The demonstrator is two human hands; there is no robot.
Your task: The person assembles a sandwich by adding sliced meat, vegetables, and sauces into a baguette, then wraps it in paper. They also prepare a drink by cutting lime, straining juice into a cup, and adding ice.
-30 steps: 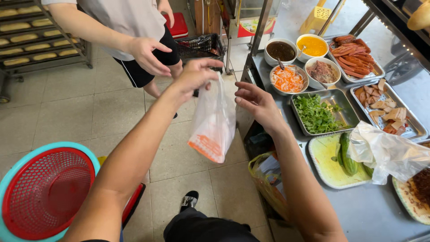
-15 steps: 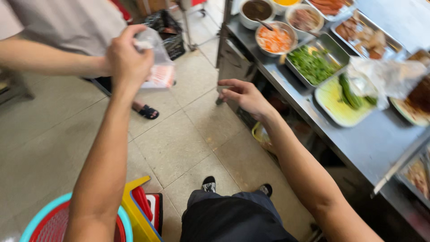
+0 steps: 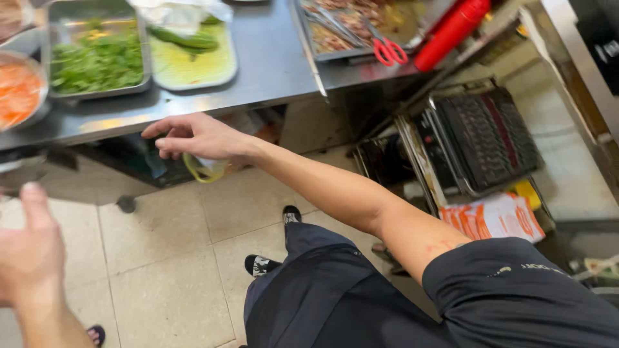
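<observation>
Counter edge was the thing nearest the right hand, which hovered just below the steel lip in the upper left of the frame, palm down. Its fingers were loosely spread and slightly curled, closed on nothing; a yellowish loop of plastic showed directly under the palm, and whether the hand touched it could not be told. The left hand sat at the lower left edge, thumb up, fingers half curled with nothing visibly in them, though part of it was cut off by the frame.

On the counter above the right hand lay a tray of chopped greens, a pale tray with cucumbers partly under a crumpled clear bag, and, at the far left, a bowl of shredded orange vegetable. Further right sat a tray of cooked pieces with red-handled scissors on it and a red bottle lying slantwise.

As a judgement, a reach at this height would go best with the wrist kept low and clear of the counter's sharp lip, fingers opened before they arrived, and the eyes on the hand, since the shadowed space beneath hid much of what was there.
</observation>
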